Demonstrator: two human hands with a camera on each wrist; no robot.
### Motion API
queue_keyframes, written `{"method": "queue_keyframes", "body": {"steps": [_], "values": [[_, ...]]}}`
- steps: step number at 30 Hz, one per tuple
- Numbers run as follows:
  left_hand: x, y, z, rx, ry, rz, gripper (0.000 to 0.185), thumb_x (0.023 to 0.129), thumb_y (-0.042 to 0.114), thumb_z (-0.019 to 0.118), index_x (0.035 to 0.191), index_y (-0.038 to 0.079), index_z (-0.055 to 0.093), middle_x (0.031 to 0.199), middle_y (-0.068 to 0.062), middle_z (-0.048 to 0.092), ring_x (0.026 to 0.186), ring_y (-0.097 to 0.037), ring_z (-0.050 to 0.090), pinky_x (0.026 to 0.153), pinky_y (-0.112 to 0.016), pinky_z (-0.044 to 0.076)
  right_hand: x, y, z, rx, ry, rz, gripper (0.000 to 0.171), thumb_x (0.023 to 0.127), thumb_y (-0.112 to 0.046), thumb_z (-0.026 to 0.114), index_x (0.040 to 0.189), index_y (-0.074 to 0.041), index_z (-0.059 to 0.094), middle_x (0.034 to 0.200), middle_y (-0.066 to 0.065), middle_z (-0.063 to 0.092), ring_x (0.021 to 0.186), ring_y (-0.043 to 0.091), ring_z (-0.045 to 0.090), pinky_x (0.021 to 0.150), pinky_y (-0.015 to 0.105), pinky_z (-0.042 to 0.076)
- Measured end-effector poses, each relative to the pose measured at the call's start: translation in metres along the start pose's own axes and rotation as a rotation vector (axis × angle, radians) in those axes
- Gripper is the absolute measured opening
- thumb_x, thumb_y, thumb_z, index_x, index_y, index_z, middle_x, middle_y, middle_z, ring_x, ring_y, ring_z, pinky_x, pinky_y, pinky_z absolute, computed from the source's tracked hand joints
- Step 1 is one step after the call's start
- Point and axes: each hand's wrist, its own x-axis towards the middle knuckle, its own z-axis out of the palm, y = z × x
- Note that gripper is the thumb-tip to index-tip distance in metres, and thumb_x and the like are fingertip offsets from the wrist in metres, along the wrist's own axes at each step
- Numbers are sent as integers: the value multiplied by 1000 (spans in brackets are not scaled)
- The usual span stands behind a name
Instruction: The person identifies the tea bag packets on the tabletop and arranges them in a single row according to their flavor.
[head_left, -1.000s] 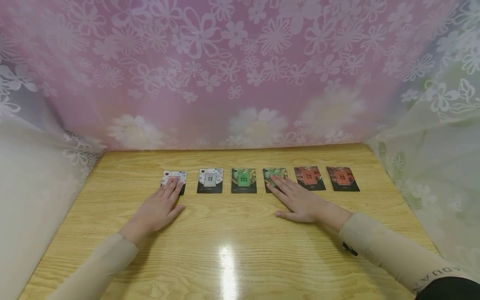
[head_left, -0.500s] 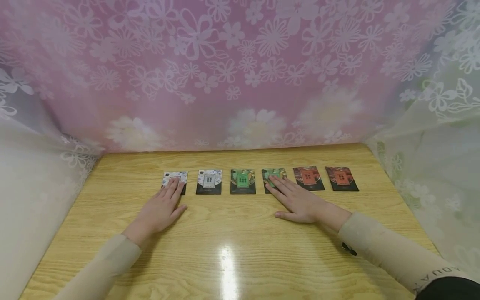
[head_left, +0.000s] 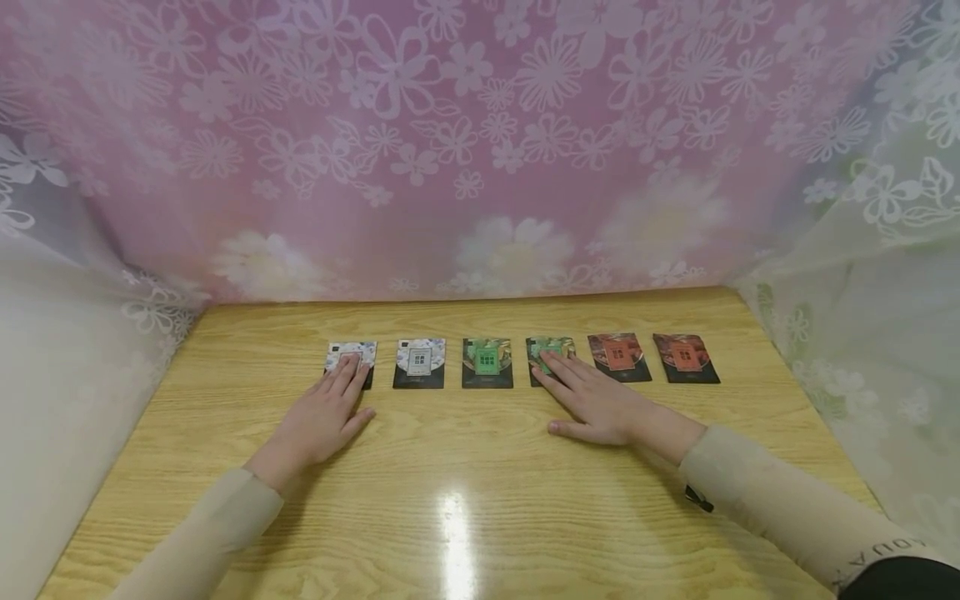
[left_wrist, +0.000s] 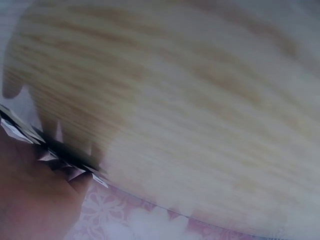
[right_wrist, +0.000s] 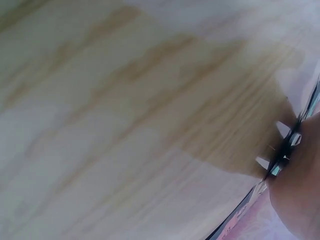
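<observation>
Six flat, glossy rectangular packets are lying in a row across the wood-grain table (head_left: 480, 517). Left hand (head_left: 318, 417) is resting with straight, relaxed fingers pressing on the white floral packet (head_left: 351, 357) at the row's left end. Right hand (head_left: 596, 402) is lying flat too, fingertips touching the second green packet (head_left: 549, 350). Between them are sitting another white packet (head_left: 420, 362) and a green packet (head_left: 487, 362); two red packets (head_left: 652, 357) are lying to the right. Sheer flowered curtain (head_left: 480, 142) is hanging behind.

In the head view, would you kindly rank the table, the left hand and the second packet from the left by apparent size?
Largest to smallest:
1. table
2. left hand, which lies nearer the camera than the packet
3. second packet from the left
</observation>
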Motion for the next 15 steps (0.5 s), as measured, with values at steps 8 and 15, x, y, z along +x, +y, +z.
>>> {"method": "queue_keyframes", "body": {"steps": [8,15], "values": [[0,1,0,1,12,0,74,113,42,49,166,-4,26,174,-28,21,163,-45,22,132,-60,26,-1,0,0,23,-4,16,85,109,-57,50,172,-9,17,179,22,10,166,39,14,133,61,23],[-1,5,-5,-2,30,6,73,112,41,51,166,-4,29,174,-28,23,162,-45,23,131,-61,26,-1,0,-5,43,31,30,86,109,-53,54,171,-8,18,178,22,11,165,42,18,131,63,26]]}}
